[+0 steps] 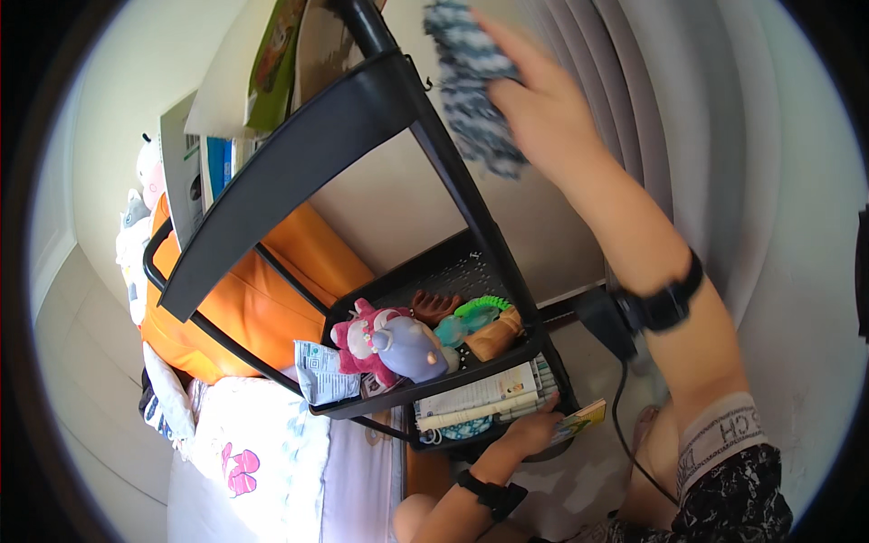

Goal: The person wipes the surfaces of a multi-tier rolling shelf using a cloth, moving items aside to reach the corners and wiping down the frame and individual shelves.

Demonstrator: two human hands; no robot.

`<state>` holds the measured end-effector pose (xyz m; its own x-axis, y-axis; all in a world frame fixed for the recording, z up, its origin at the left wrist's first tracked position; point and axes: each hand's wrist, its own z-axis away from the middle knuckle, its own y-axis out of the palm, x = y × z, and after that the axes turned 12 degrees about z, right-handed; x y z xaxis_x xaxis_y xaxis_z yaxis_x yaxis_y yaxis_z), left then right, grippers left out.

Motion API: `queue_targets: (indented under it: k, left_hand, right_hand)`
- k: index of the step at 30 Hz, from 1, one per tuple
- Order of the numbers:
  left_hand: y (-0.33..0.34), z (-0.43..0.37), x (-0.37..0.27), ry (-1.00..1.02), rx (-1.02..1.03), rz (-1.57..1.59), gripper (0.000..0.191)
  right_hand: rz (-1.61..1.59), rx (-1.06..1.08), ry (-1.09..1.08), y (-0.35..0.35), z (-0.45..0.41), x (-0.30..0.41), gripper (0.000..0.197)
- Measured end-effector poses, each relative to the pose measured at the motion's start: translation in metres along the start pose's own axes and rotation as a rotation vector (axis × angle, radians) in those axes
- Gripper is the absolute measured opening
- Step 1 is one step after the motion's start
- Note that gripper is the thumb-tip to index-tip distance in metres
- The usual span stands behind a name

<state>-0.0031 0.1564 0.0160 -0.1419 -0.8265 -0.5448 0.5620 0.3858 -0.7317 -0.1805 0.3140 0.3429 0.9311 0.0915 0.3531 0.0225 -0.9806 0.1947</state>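
My right hand [536, 102], raised at the top, grips a fuzzy grey-and-white striped cloth [475, 102] beside the post of a black rolling cart [299, 163]. Lower down, my left hand [533, 431] holds a thin yellow-edged booklet [580, 421] at the corner of the cart's lower basket [434, 444]. Notebooks and papers [478, 400] lie in that basket, close to my left fingers. The basket above holds a pink plush toy [356, 339], a grey-blue rounded toy [413, 356], a bright green ring [483, 305] and a tan wooden-looking piece [494, 336].
An orange padded headboard [271, 285] and a bed with a white printed cover [251, 434] stand left of the cart. Books [220, 166] stand behind its top panel. Grey curtains [631, 102] hang at right. A black cable [621, 434] runs down from my right wrist strap.
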Motion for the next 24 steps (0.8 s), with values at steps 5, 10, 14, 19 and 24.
queue_targets:
  k: [5,10,14,19,24]
  left_hand:
    - [0.003,-0.010,-0.009,-0.032,0.043,-0.083,0.034]
    - [0.003,-0.014,-0.019,-0.047,0.049,-0.097,0.035]
    - [0.001,-0.008,-0.014,-0.073,0.059,-0.094,0.034]
    - [0.002,-0.010,-0.014,-0.028,0.055,-0.080,0.033]
    - [0.004,-0.009,-0.009,-0.042,0.037,-0.076,0.033]
  right_hand:
    - [0.484,0.032,-0.460,-0.011,0.026,0.041,0.060]
    - [0.245,0.121,-0.084,-0.010,0.028,0.007,0.061]
    - [0.198,0.048,-0.035,-0.012,0.034,0.009,0.060]
    - [0.181,0.030,-0.197,-0.003,0.031,0.032,0.054]
    - [0.361,0.544,0.002,-0.017,0.090,-0.004,0.046]
